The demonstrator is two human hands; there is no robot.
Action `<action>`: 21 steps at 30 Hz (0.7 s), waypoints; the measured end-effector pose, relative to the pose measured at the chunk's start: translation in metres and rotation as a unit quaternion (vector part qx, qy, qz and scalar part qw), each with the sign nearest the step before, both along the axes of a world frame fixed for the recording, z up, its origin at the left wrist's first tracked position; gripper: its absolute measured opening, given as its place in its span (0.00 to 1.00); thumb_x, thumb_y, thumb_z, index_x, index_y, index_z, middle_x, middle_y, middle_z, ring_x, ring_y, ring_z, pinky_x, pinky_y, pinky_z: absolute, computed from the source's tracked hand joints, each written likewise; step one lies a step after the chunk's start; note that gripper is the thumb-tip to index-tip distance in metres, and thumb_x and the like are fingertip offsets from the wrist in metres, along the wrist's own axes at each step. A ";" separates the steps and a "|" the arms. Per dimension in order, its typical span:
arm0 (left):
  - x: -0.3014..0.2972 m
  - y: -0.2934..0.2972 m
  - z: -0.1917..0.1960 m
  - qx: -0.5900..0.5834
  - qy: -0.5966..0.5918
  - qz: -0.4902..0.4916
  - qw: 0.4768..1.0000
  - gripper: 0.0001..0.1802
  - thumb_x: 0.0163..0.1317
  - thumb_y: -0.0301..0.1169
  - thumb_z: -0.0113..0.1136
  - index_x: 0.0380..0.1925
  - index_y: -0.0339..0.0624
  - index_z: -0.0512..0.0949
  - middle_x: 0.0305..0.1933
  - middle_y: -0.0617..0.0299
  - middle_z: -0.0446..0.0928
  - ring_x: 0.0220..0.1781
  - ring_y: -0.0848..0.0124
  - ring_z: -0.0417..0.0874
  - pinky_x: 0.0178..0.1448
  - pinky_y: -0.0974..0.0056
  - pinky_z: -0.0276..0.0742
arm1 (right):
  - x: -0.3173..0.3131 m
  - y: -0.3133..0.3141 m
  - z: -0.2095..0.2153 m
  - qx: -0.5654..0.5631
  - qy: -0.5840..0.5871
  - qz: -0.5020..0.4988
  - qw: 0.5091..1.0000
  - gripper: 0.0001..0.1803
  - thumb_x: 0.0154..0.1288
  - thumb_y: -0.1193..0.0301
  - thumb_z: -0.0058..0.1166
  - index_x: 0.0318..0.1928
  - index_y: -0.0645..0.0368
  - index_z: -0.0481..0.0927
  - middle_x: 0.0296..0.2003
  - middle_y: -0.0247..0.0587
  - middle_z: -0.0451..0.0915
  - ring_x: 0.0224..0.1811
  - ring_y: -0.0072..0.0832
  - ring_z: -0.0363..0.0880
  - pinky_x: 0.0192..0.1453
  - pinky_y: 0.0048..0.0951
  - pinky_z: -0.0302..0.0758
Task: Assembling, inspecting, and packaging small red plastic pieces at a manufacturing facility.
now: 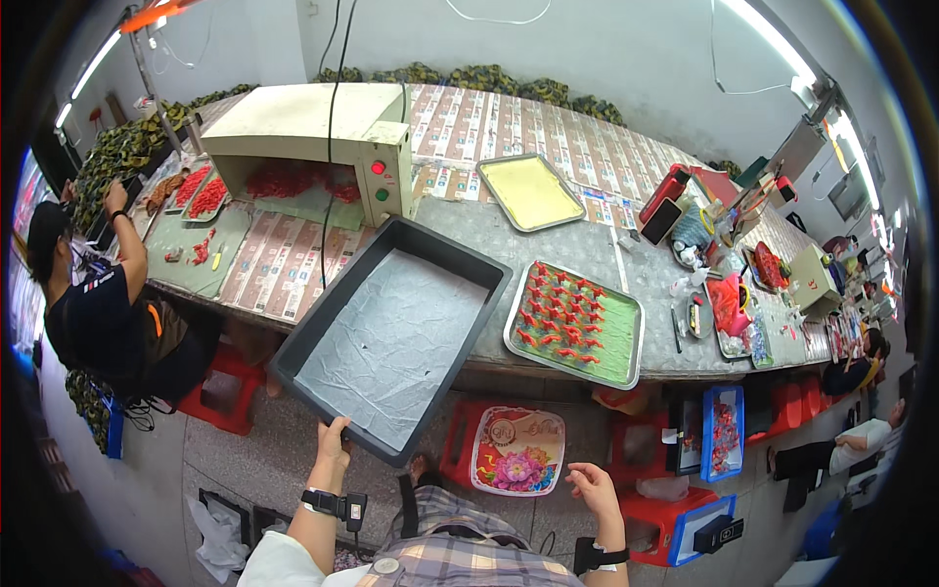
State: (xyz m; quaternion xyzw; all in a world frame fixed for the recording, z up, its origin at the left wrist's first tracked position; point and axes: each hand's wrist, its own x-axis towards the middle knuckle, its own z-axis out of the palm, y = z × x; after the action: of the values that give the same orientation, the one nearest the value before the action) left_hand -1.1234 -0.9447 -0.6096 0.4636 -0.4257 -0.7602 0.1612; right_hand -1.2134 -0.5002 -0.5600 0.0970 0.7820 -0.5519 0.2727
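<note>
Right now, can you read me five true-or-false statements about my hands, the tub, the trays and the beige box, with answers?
1. Your left hand grips the dark tub. True.
2. Your right hand holds a knife. False: nothing shows in it.
3. Red pieces sit on the green-lined tray. True.
4. The beige box stands on the floor. False: it stands on the table.
5. The yellow-lined tray lies on the table. True.

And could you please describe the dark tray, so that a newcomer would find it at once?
Find the long worktable, then the big cream box on it. In the picture, the dark tray slants across the table's front edge, below the box's right end. Unlike the silver trays to its right, it is deep, nearly black and lined with a wrinkled grey sheet.
</note>
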 end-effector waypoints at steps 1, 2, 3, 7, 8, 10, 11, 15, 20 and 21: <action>-0.002 -0.008 -0.004 0.003 -0.008 -0.002 1.000 0.38 0.40 0.31 0.57 0.56 0.44 0.57 0.44 0.59 0.67 0.42 0.66 0.73 0.39 0.64 0.75 | -0.003 -0.004 -0.002 0.013 -0.008 -0.005 1.000 0.13 0.60 0.69 0.49 0.44 0.61 0.75 0.29 0.36 0.78 0.21 0.16 0.70 0.26 0.18 0.70; -0.005 -0.015 -0.006 0.001 -0.001 -0.016 1.000 0.38 0.40 0.31 0.57 0.56 0.44 0.57 0.45 0.58 0.67 0.42 0.65 0.73 0.40 0.63 0.74 | -0.007 -0.006 -0.004 0.016 -0.014 -0.007 1.000 0.13 0.60 0.69 0.49 0.44 0.61 0.75 0.29 0.36 0.78 0.21 0.16 0.70 0.26 0.18 0.70; -0.007 -0.020 -0.008 -0.001 0.005 -0.030 1.000 0.38 0.39 0.31 0.57 0.56 0.44 0.57 0.45 0.58 0.67 0.43 0.64 0.73 0.41 0.63 0.74 | -0.011 -0.009 -0.006 0.021 -0.021 -0.014 0.999 0.13 0.60 0.69 0.49 0.44 0.62 0.75 0.29 0.35 0.78 0.21 0.16 0.70 0.26 0.18 0.70; -0.012 -0.039 0.002 0.016 0.005 -0.047 0.999 0.35 0.40 0.29 0.56 0.54 0.42 0.59 0.45 0.58 0.68 0.43 0.64 0.73 0.43 0.65 0.73 | -0.034 -0.023 -0.008 0.047 -0.026 0.015 0.998 0.13 0.59 0.70 0.49 0.43 0.63 0.75 0.28 0.35 0.78 0.21 0.16 0.71 0.26 0.18 0.70; -0.008 -0.056 -0.015 0.008 -0.004 -0.068 0.998 0.34 0.40 0.28 0.55 0.53 0.41 0.60 0.44 0.58 0.68 0.43 0.64 0.73 0.44 0.65 0.72 | -0.039 -0.028 -0.007 0.047 -0.031 0.024 0.998 0.13 0.59 0.70 0.49 0.43 0.63 0.75 0.28 0.35 0.78 0.21 0.16 0.71 0.26 0.18 0.70; -0.018 -0.069 -0.010 -0.004 -0.015 -0.089 0.996 0.33 0.39 0.28 0.55 0.52 0.41 0.62 0.43 0.59 0.69 0.42 0.64 0.73 0.44 0.64 0.72 | -0.050 -0.038 -0.011 0.058 -0.009 0.029 0.998 0.12 0.58 0.69 0.52 0.40 0.62 0.77 0.27 0.36 0.78 0.26 0.18 0.75 0.29 0.20 0.72; -0.025 -0.075 -0.011 -0.013 -0.012 -0.098 0.995 0.32 0.39 0.28 0.54 0.51 0.41 0.62 0.43 0.59 0.69 0.42 0.65 0.73 0.44 0.64 0.72 | -0.056 -0.042 -0.017 0.059 -0.008 0.031 0.998 0.12 0.58 0.69 0.52 0.40 0.62 0.77 0.27 0.36 0.78 0.26 0.18 0.75 0.29 0.20 0.72; -0.036 -0.093 0.008 -0.007 -0.030 -0.108 0.994 0.32 0.38 0.27 0.54 0.51 0.41 0.62 0.42 0.59 0.69 0.42 0.65 0.72 0.43 0.65 0.72 | -0.079 -0.083 -0.008 0.061 0.042 0.095 0.993 0.13 0.57 0.69 0.53 0.41 0.62 0.76 0.25 0.38 0.78 0.25 0.21 0.76 0.30 0.21 0.72; -0.021 -0.097 0.046 -0.062 -0.002 -0.104 0.993 0.32 0.37 0.27 0.55 0.49 0.39 0.64 0.40 0.60 0.70 0.40 0.67 0.74 0.44 0.65 0.73 | -0.129 -0.124 0.011 0.044 0.227 0.066 0.971 0.22 0.55 0.66 0.56 0.50 0.60 0.71 0.45 0.45 0.73 0.44 0.28 0.74 0.43 0.27 0.73; -0.015 -0.099 0.057 -0.058 0.001 -0.110 0.992 0.31 0.37 0.27 0.56 0.48 0.38 0.64 0.38 0.60 0.70 0.39 0.68 0.74 0.45 0.65 0.73 | -0.142 -0.127 0.014 0.024 0.221 0.048 0.974 0.26 0.57 0.65 0.55 0.55 0.59 0.66 0.49 0.47 0.70 0.49 0.32 0.71 0.52 0.30 0.69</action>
State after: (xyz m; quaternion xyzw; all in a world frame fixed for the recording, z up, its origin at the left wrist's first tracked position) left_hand -1.1385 -1.0432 -0.5528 0.4030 -0.5169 -0.7480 0.1038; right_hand -1.3557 -0.6274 -0.5456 -0.0581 0.8398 -0.5270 0.1172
